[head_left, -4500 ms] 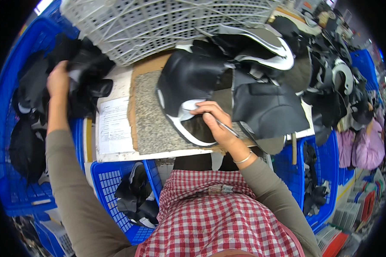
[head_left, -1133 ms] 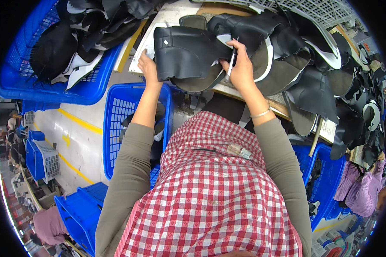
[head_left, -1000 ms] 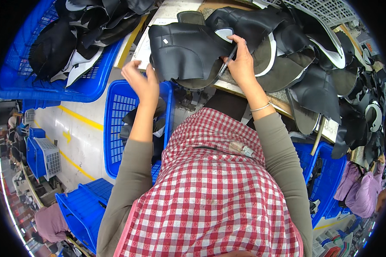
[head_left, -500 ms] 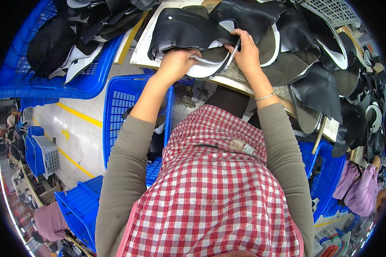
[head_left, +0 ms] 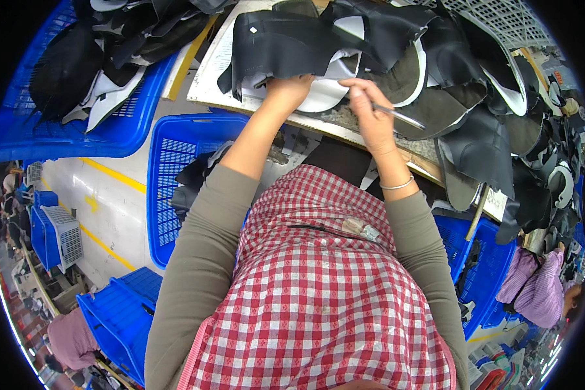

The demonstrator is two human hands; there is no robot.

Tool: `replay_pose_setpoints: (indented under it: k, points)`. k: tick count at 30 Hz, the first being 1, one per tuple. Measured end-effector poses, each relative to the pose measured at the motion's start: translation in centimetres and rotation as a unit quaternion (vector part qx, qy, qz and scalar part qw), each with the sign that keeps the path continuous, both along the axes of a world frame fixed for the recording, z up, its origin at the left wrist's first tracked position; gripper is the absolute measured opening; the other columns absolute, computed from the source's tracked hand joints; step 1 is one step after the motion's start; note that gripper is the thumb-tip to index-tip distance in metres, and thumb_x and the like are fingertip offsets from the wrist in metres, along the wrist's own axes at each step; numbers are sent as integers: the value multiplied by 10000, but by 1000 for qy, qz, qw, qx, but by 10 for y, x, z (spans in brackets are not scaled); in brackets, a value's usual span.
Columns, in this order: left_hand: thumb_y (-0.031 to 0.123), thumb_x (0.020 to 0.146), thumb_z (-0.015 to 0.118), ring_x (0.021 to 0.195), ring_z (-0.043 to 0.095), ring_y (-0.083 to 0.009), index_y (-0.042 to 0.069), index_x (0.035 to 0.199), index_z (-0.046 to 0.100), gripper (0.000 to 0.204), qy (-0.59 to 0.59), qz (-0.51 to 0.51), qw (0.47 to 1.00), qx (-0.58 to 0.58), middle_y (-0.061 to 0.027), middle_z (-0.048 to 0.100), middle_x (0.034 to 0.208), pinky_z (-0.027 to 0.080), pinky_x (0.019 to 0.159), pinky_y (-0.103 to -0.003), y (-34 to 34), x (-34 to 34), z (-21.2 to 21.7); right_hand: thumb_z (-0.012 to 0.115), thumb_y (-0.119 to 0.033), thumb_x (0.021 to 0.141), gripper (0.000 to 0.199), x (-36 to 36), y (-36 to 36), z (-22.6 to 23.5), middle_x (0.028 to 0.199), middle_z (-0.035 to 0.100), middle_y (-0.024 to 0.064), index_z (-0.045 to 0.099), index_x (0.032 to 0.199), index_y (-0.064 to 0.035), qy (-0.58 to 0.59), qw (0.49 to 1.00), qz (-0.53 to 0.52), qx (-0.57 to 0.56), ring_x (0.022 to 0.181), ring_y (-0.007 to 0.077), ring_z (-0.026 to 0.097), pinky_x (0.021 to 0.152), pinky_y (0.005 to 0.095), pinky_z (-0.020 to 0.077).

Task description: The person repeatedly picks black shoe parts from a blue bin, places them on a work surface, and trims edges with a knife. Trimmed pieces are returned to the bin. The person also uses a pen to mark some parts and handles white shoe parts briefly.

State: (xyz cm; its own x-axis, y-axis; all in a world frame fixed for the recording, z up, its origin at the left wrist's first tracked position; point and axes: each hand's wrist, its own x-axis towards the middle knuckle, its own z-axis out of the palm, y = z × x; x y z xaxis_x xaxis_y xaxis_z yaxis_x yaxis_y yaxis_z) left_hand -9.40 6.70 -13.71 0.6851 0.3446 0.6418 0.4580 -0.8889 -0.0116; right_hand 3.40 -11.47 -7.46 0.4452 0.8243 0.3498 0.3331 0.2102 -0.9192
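Observation:
A black leather shoe upper (head_left: 283,45) with a white lining lies at the front left of the workbench (head_left: 208,81). My left hand (head_left: 287,94) grips its near edge, the fingers partly hidden beneath the black flap. White lining (head_left: 325,96) shows just right of those fingers. Between the closed fingers of my right hand (head_left: 372,116) is a slim silver metal rod-like tool (head_left: 402,117), slanting down to the right. That hand hovers at the bench's front edge, beside the upper and apart from my left hand.
More black uppers (head_left: 478,146) are heaped along the bench to the right. A blue crate (head_left: 127,140) of black and white pieces stands at the upper left. Another blue crate (head_left: 156,214) sits below the bench. A co-worker's purple sleeve (head_left: 543,292) shows far right.
My right hand has drawn back toward me, and its tool has swung from the white lining to point right. My left hand has shifted slightly right, and the black flap now hangs lower.

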Motion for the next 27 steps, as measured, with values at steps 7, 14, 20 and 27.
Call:
replay_pose_setpoints:
  k: [7,14,20,27]
  points:
    - [284,928,760,1084,649,-349,70,1141,748,302,-113,-29,980,-161,-142,715,1158,512,927,-460,9,26,1,728,-222,977,218,-1,10,-15,734,625,-12,611,945,-41,8,998,12,-69,680,47,520,637,249,452]
    - [296,923,763,1058,669,-333,82,1134,758,301,-119,7,968,-221,-127,732,1124,519,922,-450,1,22,-5,714,-300,981,265,-6,16,-14,708,659,1,635,920,-55,-41,995,-18,-94,646,101,596,622,275,484]
    - [332,934,745,1074,670,-327,89,1147,757,323,-111,13,968,-226,-128,728,1147,519,935,-443,2,22,-2,771,-258,963,263,-9,18,-10,733,628,-18,627,950,-39,-53,993,-59,-93,681,65,547,628,248,454]
    - [323,948,719,1076,666,-333,83,1149,751,314,-91,23,957,-273,-135,724,1154,516,944,-454,-4,17,7,828,-237,916,278,-20,23,-5,734,664,-6,650,869,-29,-84,988,-91,-94,668,57,546,622,253,463]
